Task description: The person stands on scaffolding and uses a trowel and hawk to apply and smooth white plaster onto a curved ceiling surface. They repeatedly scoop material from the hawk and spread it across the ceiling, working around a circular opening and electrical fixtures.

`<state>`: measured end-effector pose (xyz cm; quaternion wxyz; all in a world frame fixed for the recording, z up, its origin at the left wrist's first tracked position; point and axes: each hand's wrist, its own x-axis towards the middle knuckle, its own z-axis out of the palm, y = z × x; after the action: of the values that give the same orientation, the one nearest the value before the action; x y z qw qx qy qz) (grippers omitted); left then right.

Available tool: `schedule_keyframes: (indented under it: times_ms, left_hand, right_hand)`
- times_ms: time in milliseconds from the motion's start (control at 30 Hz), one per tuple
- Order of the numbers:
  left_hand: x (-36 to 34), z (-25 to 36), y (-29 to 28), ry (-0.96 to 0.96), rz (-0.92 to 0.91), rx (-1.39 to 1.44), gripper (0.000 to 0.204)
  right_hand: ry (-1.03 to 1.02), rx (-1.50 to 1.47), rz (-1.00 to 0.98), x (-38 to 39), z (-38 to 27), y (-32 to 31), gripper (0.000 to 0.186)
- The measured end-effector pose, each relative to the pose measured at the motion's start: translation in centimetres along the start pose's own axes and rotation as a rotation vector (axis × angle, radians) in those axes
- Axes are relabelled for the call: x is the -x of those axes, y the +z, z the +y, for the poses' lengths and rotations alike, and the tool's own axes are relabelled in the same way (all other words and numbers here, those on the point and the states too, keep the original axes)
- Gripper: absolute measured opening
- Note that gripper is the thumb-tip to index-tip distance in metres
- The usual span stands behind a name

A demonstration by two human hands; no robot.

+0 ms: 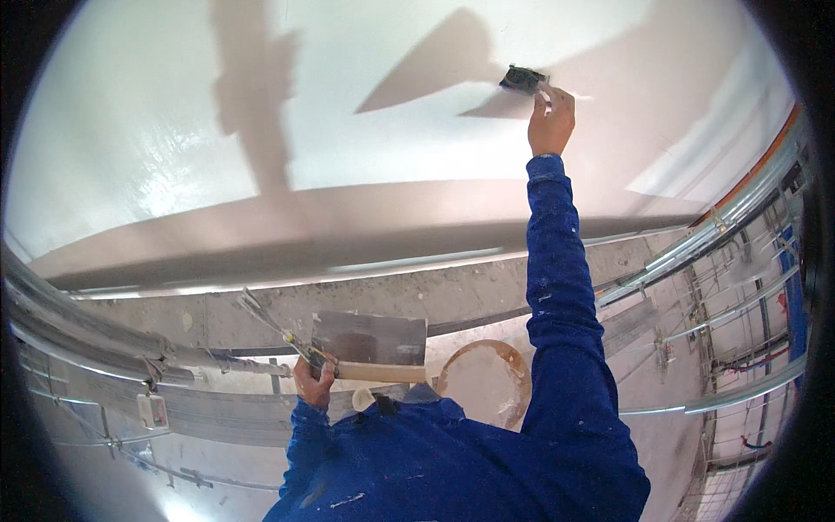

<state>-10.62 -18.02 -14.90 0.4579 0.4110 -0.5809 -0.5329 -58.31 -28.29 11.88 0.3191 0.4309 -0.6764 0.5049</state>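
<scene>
My right hand point(551, 124) is raised at the end of a stretched arm. Between its fingers is a small dark flat pad point(522, 80), at the pale wall point(417, 143); whether it presses on the surface I cannot tell. Low in front of my chest, my left hand point(315, 380) is closed around a wide plastering blade point(370, 339), which has a dark rectangular plate and a light wooden edge. A thin metal tool point(265, 315) with a yellowish part sticks out from the same hand. Its fingers partly hide how both are held.
A round bucket point(484, 383) with pale material and a brown-stained rim stands by my right arm. Scaffold tubes point(96, 326) run along the left, with more metal rails point(739, 304) at the right. A grey ledge point(487, 285) runs below the wall.
</scene>
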Motion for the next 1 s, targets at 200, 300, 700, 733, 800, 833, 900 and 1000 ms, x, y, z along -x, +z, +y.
schedule_keyframes:
  times_ms: [200,300,700,733,800,833,900,1000]
  left_hand:
    - [1.5,0.1,-0.5,-0.015,0.032,0.026,0.021]
    - [1.5,-0.5,-1.0,-0.015,0.002,0.027,0.021]
    - [0.0,-2.9,-1.1,-0.064,-0.002,-0.004,0.018]
    - [-0.1,-2.9,-1.1,-0.058,0.008,0.016,0.018]
    - [-0.7,-2.2,-0.2,-0.045,0.034,0.07,0.017]
    - [-1.0,-1.7,0.0,-0.009,0.035,-0.024,0.017]
    - [-0.7,-0.4,0.0,0.045,0.043,-0.221,0.018]
    - [-0.4,-0.8,0.0,0.002,0.009,-0.019,0.018]
  right_hand:
    - [-0.253,0.346,-0.06,0.3,0.2,1.6,0.046]
    - [-0.204,0.474,-0.071,0.3,-0.1,2.2,0.049]
    - [-0.238,0.551,-0.178,0.8,-0.6,3.3,0.06]
    - [-0.218,0.544,-0.166,1.0,-0.8,3.4,0.06]
    - [-0.244,0.546,-0.176,0.7,-0.1,3.4,0.06]
    - [-0.257,0.523,-0.204,0.2,0.4,2.8,0.06]
    - [-0.286,0.444,-0.297,-0.4,0.7,1.8,0.059]
    - [-0.416,0.418,-0.361,-1.0,1.2,1.2,0.058]
